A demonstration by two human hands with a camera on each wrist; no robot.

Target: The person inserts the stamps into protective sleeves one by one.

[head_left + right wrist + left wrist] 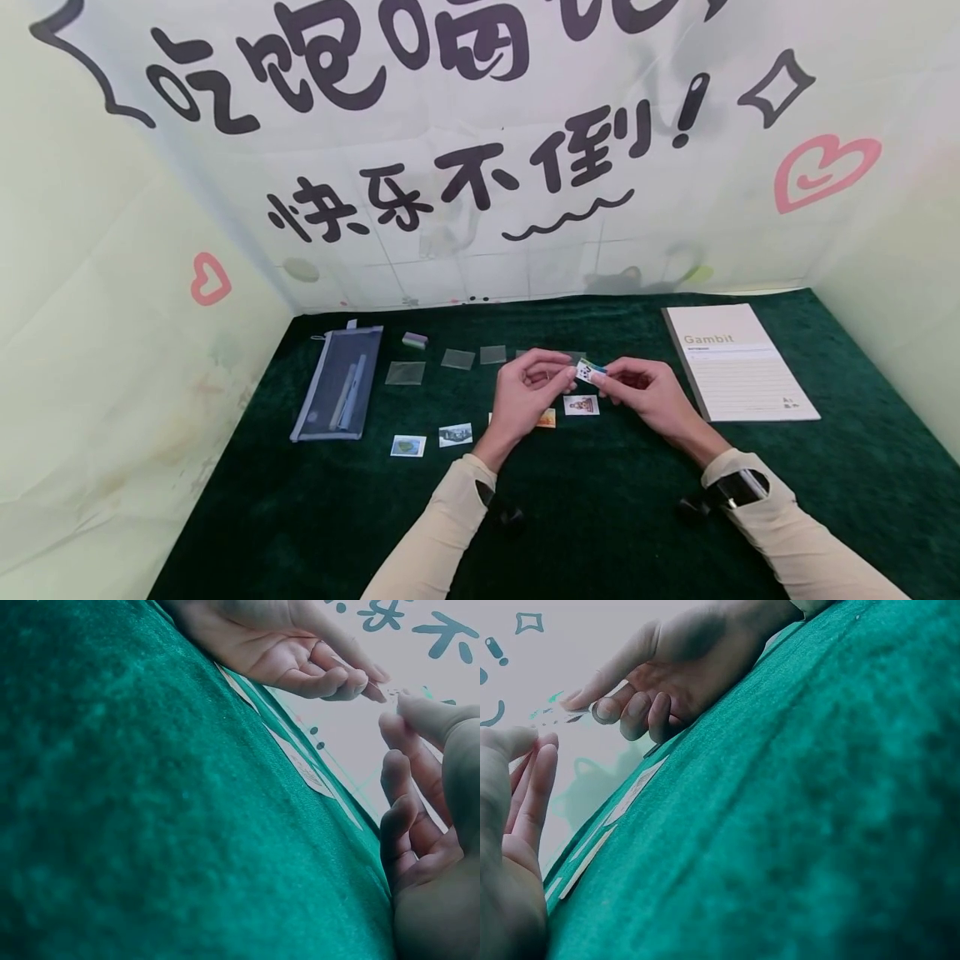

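One zipped pouch (335, 382) lies on the green worktop (600, 508); rightward, the left hand (525, 393) pinches one side of a small printed card (588, 372) raised above the surface, the right hand (654, 395) pinches the other side, and a notebook (741, 364) lies beyond

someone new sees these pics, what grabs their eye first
Most likely the big black Chinese lettering across the white backdrop, beyond the dark green cloth. Next, probably, the left hand and right hand, meeting at a small printed card held in their fingertips above the cloth. The pale Gambit notebook on the cloth's right side also stands out.
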